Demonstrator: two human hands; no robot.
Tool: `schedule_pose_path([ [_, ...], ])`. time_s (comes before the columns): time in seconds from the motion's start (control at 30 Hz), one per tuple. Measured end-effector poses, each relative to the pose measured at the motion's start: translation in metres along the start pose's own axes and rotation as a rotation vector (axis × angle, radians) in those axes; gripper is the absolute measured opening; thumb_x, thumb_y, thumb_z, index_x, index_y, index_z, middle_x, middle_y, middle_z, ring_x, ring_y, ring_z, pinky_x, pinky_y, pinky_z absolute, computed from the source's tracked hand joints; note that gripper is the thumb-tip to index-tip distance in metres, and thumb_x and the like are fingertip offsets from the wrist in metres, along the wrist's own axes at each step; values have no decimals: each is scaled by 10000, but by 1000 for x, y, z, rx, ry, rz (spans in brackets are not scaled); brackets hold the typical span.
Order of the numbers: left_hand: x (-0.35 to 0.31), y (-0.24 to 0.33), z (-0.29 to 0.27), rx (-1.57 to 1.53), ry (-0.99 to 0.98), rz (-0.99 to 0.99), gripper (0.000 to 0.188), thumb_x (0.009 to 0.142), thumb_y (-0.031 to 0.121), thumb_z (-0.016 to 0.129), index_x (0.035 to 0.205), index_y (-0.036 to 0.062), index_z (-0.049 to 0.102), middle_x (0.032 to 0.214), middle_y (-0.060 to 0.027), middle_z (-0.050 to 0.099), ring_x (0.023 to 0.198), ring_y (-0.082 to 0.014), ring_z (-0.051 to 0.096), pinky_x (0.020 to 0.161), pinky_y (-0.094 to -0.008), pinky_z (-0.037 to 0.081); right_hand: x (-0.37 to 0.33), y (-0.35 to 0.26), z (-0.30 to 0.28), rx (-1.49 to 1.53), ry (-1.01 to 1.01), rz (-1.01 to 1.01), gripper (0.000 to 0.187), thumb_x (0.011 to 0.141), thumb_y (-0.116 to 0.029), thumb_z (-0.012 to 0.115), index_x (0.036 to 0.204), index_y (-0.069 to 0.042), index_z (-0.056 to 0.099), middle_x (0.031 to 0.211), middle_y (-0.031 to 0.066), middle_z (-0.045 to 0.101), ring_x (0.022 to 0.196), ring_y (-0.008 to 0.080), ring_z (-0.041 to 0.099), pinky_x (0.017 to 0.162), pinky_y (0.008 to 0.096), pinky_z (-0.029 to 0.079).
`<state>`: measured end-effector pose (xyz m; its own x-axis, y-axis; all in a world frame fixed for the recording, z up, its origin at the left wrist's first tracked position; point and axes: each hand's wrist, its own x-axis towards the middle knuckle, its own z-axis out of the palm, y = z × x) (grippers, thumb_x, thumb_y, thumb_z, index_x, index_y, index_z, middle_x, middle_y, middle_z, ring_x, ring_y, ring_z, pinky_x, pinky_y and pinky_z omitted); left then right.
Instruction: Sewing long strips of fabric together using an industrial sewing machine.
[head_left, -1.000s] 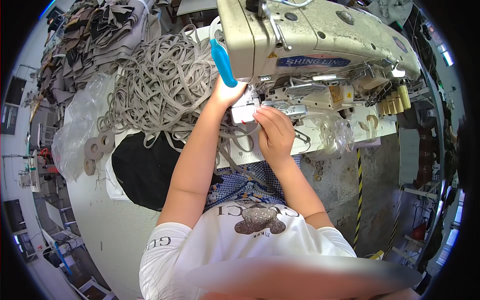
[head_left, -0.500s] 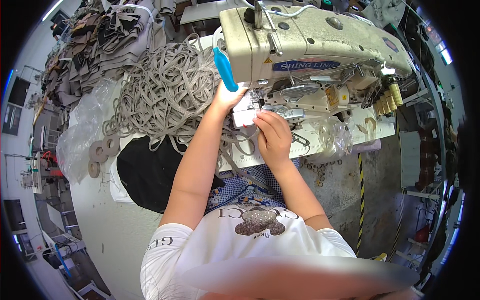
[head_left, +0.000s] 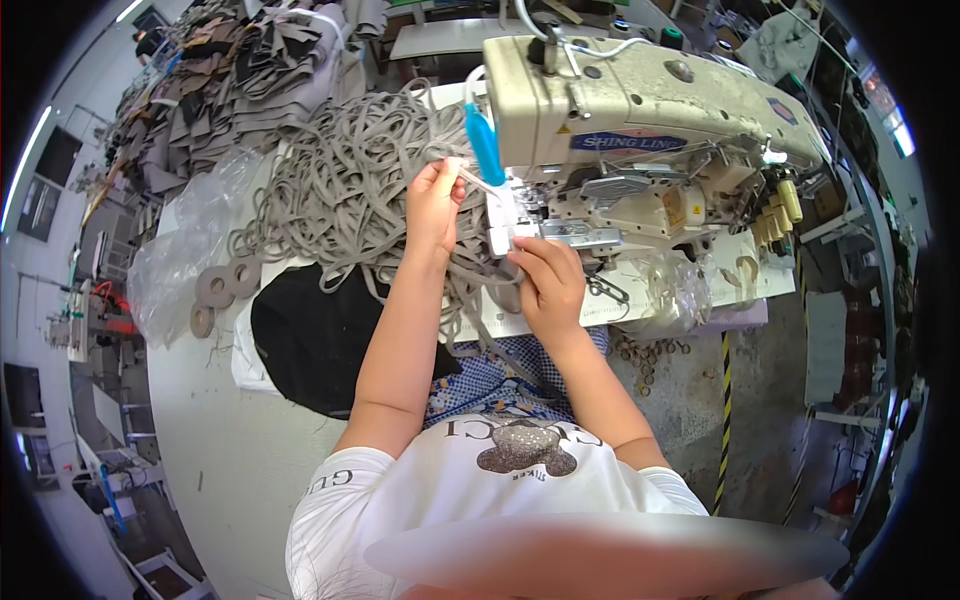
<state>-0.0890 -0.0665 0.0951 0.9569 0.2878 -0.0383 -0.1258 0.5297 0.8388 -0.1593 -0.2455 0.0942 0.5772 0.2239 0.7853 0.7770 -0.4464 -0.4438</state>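
My left hand (head_left: 435, 208) is raised left of the sewing machine (head_left: 650, 110), its fingertips pinching a light grey strap (head_left: 482, 181) that stretches toward the needle area. At the front of the machine's white sewing bed (head_left: 498, 240), my right hand (head_left: 552, 287) has its fingers closed on the grey strap, though the fingers partly cover it. A blue sleeve-like piece (head_left: 484, 145) hangs on the machine head between my left hand and the needle. Behind and beside my left hand spreads a large tangled heap of grey straps (head_left: 330, 170).
Black cloth (head_left: 310, 345) lies left of my lap. Several tape rolls (head_left: 215, 287) and a clear plastic bag (head_left: 175, 260) are farther left. Another clear bag (head_left: 665, 290) sits right of my right hand. Stacked grey fabric pieces (head_left: 250, 75) rise at the back left.
My left hand has pulled back from behind the needle to the left, bringing a strap out with it. My right hand stays at the front of the sewing bed. The view has shifted slightly.
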Motion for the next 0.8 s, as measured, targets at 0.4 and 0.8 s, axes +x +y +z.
schedule_pose_path([
  [0.4,-49,59,-23,-845,-414,-109,264,930,266,437,728,99,467,607,29,372,561,-77,327,500,-214,283,-18,-54,-1,207,-144,-290,191,612,-13,592,803,-22,600,960,88,619,869,249,595,699,342,499],
  [0.8,-54,58,-28,-1144,-505,-138,224,855,154,450,634,122,440,519,40,299,496,-78,242,473,-220,224,-31,-45,-5,170,-144,-201,315,650,57,585,948,-38,611,991,118,617,861,278,597,705,341,501],
])
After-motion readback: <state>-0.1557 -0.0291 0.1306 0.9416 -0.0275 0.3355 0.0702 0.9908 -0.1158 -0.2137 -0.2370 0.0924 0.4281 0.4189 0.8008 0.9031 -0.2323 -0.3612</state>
